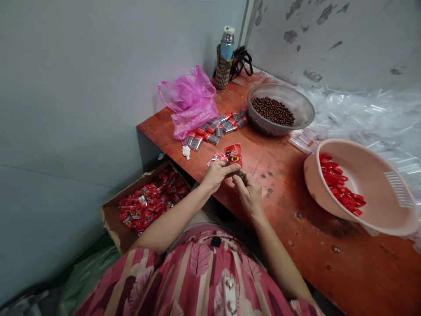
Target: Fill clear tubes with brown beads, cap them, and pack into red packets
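Over the table's front edge, my left hand [217, 174] pinches a small packet with a red printed top [233, 153]. My right hand [249, 192] is closed on the lower part of the same packet, where something brown shows between the fingers. A second red-and-clear wrapper [216, 158] pokes out beyond my left fingers; whether it is held or lies on the table, I cannot tell. Just past my hands, several small packets [212, 138] with dark contents and red tops lie in a loose group.
A grey bowl [304, 107] of brown balls and a pink basin [338, 151] with red plastic pieces stand on the red table [279, 175]. Clear plastic bags [362, 114] pile up right. A pink bag [194, 96] and bottle [226, 46] stand behind. Below left is a cardboard box [110, 219] of red packets.
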A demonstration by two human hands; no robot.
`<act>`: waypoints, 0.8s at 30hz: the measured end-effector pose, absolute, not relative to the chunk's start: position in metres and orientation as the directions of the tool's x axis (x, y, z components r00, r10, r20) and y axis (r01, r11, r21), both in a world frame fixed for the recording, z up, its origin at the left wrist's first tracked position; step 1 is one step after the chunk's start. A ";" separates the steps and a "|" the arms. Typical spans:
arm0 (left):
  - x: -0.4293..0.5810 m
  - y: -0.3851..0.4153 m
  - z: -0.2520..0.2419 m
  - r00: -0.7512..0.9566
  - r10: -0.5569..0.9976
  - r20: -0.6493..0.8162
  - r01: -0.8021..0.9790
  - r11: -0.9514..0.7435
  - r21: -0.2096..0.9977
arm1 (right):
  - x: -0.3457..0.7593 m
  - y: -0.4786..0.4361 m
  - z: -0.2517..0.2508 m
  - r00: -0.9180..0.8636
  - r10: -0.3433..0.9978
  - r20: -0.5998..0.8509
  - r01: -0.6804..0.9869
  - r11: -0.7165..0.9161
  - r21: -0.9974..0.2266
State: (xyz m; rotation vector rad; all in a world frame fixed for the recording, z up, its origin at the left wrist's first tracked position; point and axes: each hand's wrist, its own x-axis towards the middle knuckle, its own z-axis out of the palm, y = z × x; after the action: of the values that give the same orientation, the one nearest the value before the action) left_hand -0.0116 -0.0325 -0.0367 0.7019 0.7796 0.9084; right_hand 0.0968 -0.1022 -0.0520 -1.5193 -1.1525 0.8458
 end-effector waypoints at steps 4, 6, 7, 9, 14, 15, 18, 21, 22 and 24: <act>-0.013 -0.037 -0.038 0.394 0.886 -0.243 -0.392 0.402 0.828 | 0.094 -0.101 -0.053 0.221 0.969 -0.109 -0.026 -0.106 -0.994; -0.014 -0.039 -0.039 0.453 0.858 -0.243 -0.391 0.437 0.810 | 0.093 -0.101 -0.054 0.162 0.970 -0.179 -0.166 -0.152 -0.974; -0.014 -0.039 -0.040 0.472 0.846 -0.249 -0.396 0.455 0.797 | 0.093 -0.100 -0.053 0.175 0.969 -0.173 -0.153 -0.146 -0.977; -0.013 -0.041 -0.042 0.457 0.849 -0.266 -0.430 0.473 0.769 | 0.092 -0.100 -0.053 0.260 0.961 -0.092 -0.010 -0.092 -0.996; -0.011 -0.046 -0.045 0.472 0.833 -0.289 -0.462 0.513 0.723 | 0.090 -0.099 -0.057 0.281 0.956 -0.078 -0.094 -0.054 -0.994; -0.013 -0.047 -0.045 0.503 0.814 -0.290 -0.458 0.535 0.710 | 0.090 -0.099 -0.059 0.243 0.963 -0.112 -0.181 -0.068 -0.981; -0.021 -0.046 -0.045 0.477 0.818 -0.321 -0.513 0.555 0.655 | 0.090 -0.101 -0.062 0.134 0.983 -0.123 -0.309 -0.076 -0.948; -0.031 -0.046 -0.044 0.411 0.840 -0.355 -0.567 0.540 0.622 | 0.090 -0.104 -0.062 0.080 0.993 -0.086 -0.305 -0.058 -0.951; -0.033 -0.047 -0.044 0.409 0.840 -0.356 -0.570 0.540 0.620 | 0.089 -0.105 -0.062 0.080 0.993 -0.082 -0.298 -0.055 -0.953; -0.037 -0.050 -0.042 0.412 0.841 -0.352 -0.569 0.539 0.621 | 0.086 -0.105 -0.062 0.095 0.992 -0.081 -0.302 -0.049 -0.952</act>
State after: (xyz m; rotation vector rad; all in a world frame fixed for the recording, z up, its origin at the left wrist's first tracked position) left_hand -0.0368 -0.0504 -0.0424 0.4436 0.6966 0.9237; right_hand 0.0859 -0.1045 -0.0619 -1.0769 -0.8759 1.3070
